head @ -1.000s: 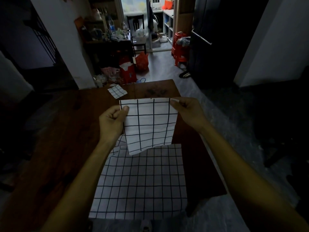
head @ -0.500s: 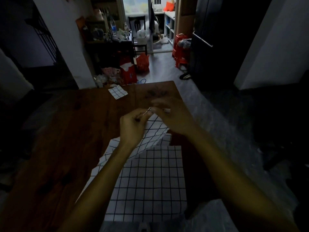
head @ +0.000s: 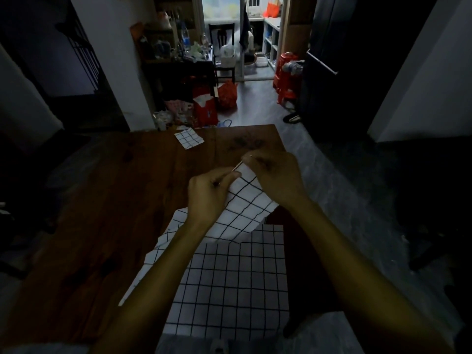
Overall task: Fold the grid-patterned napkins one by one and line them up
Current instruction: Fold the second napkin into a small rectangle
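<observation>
Head view: we are looking down over a dark brown wooden counter (head: 97, 205) in a dim room. Both bare hands are meeting above the middle of the counter, lifted off the surface. We are seeing the left hand (head: 208, 194) curling its fingers and thumb around one upper edge of a white cloth napkin with a black grid pattern (head: 245, 208), thumb tip pressing on top of the cloth. The right hand (head: 274, 177) is pinching the neighbouring upper edge of the same napkin, knuckles turned toward us, so both grips are closing on that one cloth. The two pinched edges are lying close together, just beside one another, and the napkin is hanging below the hands in a slack, doubled drape; we cannot tell how many layers it has.

Under the forearms a larger spread of the same white, black-gridded cloth (head: 235, 284) is lying flat on the near part of the counter, its near edge reaching the counter's front. Its left portion is running out at an angle beneath the left forearm; whether that is one napkin or several overlapping ones we cannot tell. The drape of the held napkin is overlapping the far edge of this flat cloth in our line of sight.

Well apart, near the far edge of the counter, a small folded square of the same grid cloth (head: 189, 140) is lying slightly askew.

Beyond the counter we are noting a red bag (head: 204, 111) on the floor and a dark wooden chair (head: 221, 44) further back.
</observation>
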The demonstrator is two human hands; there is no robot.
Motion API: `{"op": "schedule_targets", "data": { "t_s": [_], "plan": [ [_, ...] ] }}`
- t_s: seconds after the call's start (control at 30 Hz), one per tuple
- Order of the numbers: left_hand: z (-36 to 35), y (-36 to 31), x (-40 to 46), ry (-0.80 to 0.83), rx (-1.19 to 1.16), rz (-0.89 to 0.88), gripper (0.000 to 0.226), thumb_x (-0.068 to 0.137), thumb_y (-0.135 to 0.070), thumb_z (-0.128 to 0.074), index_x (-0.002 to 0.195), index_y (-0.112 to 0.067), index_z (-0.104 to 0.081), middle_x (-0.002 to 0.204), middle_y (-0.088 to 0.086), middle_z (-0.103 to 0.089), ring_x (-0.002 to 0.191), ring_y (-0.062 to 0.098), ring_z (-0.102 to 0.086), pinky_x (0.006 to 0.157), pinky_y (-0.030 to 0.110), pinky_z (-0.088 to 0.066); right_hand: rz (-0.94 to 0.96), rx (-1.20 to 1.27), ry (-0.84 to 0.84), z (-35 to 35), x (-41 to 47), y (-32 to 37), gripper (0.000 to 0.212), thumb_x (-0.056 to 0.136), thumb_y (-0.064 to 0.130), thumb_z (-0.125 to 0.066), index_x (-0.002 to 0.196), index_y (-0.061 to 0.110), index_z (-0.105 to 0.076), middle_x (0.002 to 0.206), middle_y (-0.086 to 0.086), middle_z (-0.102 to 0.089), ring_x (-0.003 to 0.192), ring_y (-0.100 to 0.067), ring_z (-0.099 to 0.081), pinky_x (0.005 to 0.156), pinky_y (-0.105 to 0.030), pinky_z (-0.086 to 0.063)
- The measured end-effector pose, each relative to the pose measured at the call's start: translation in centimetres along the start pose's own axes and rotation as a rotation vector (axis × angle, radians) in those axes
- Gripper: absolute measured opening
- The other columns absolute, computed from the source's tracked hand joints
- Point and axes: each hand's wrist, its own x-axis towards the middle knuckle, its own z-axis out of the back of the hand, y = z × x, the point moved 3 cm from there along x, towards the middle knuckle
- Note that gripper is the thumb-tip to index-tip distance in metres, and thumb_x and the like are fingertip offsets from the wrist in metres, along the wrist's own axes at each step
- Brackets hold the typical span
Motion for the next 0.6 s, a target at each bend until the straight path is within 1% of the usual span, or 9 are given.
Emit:
{"op": "schedule_targets", "data": {
  "t_s": [0.07,0.13,0.2,0.23,0.3,0.37,0.47,0.53,0.6],
  "plan": [
    [0.2,0.6,-0.3,-0.008,-0.025,0.031,0.013,0.085,-0.011,-0.067,0.095,-0.016,-0.073,0.091,-0.012,-0.069,0.087,0.0,-0.065,0.077,0.016,-0.051,-0.039,0.058,-0.108,1.0,0.3,-0.1,0.008,0.085,0.001,-0.065,0.089,-0.002,-0.072,0.089,-0.005,-0.068,0.075,0.02,-0.056,0.073,0.0,-0.04],
    [0.3,1.8,-0.9,0.013,0.006,0.059,0.013,0.085,-0.012,-0.067,0.095,-0.018,-0.072,0.09,-0.011,-0.07,0.087,0.002,-0.065,0.077,0.015,-0.051,-0.071,0.003,-0.154,2.1,0.8,-0.5,0.01,0.087,0.01,-0.066,0.094,0.012,-0.071,0.09,0.005,-0.065,0.078,0.02,-0.055,0.075,0.001,-0.04],
    [0.2,3.2,-1.7,0.045,0.076,0.069,0.013,0.086,-0.013,-0.066,0.097,-0.017,-0.073,0.094,-0.006,-0.072,0.09,0.003,-0.065,0.078,0.012,-0.05,-0.065,-0.035,-0.143,2.6,1.1,-0.8,0.015,0.087,0.013,-0.066,0.098,0.023,-0.068,0.093,0.011,-0.064,0.083,0.016,-0.056,0.079,0.0,-0.041],
    [0.2,3.8,-2.1,0.053,0.109,0.069,0.014,0.087,-0.013,-0.065,0.098,-0.015,-0.073,0.096,-0.004,-0.072,0.091,0.002,-0.064,0.079,0.011,-0.049,-0.06,-0.044,-0.142,2.7,1.2,-0.9,0.016,0.087,0.013,-0.066,0.099,0.023,-0.067,0.093,0.011,-0.064,0.085,0.011,-0.058,0.081,-0.003,-0.043],
    [0.1,4.5,-2.6,0.059,0.134,0.074,0.014,0.088,-0.014,-0.064,0.098,-0.014,-0.073,0.096,-0.002,-0.072,0.089,0.0,-0.063,0.077,0.011,-0.049,-0.049,-0.067,-0.172,3.1,1.4,-1.0,0.017,0.087,0.012,-0.066,0.102,0.019,-0.068,0.093,0.009,-0.065,0.085,0.0,-0.062,0.082,-0.013,-0.049],
    [0.0,4.9,-3.0,0.073,0.125,0.105,0.013,0.088,-0.015,-0.063,0.096,-0.016,-0.073,0.089,-0.001,-0.073,0.082,-0.001,-0.063,0.073,0.015,-0.052,-0.027,-0.105,-0.213,3.6,1.6,-1.0,0.016,0.088,0.012,-0.065,0.102,0.015,-0.071,0.092,0.009,-0.066,0.083,-0.008,-0.064,0.08,-0.022,-0.053],
    [0.3,5.8,-3.4,0.097,0.115,0.198,0.011,0.089,-0.026,-0.06,0.09,-0.026,-0.071,0.072,-0.008,-0.068,0.064,0.006,-0.062,0.063,0.028,-0.055,-0.037,-0.094,-0.247,4.4,1.8,-1.3,0.019,0.088,0.011,-0.065,0.103,0.022,-0.069,0.091,0.01,-0.068,0.081,-0.006,-0.065,0.08,-0.028,-0.055],
    [0.6,6.2,-3.5,0.115,0.136,0.219,0.011,0.089,-0.03,-0.059,0.088,-0.028,-0.07,0.073,-0.008,-0.067,0.064,0.007,-0.063,0.063,0.034,-0.056,-0.052,-0.08,-0.263,4.6,1.7,-1.4,0.021,0.088,0.01,-0.065,0.102,0.026,-0.067,0.089,0.01,-0.068,0.078,-0.008,-0.065,0.079,-0.029,-0.055],
    [0.6,6.6,-3.6,0.154,0.139,0.25,0.011,0.09,-0.028,-0.058,0.083,-0.033,-0.066,0.076,-0.01,-0.067,0.069,0.007,-0.064,0.066,0.038,-0.056,-0.053,-0.086,-0.281,4.5,1.6,-1.6,0.019,0.088,0.011,-0.065,0.1,0.026,-0.068,0.086,0.01,-0.068,0.076,-0.014,-0.066,0.077,-0.03,-0.055]
  ]
}}
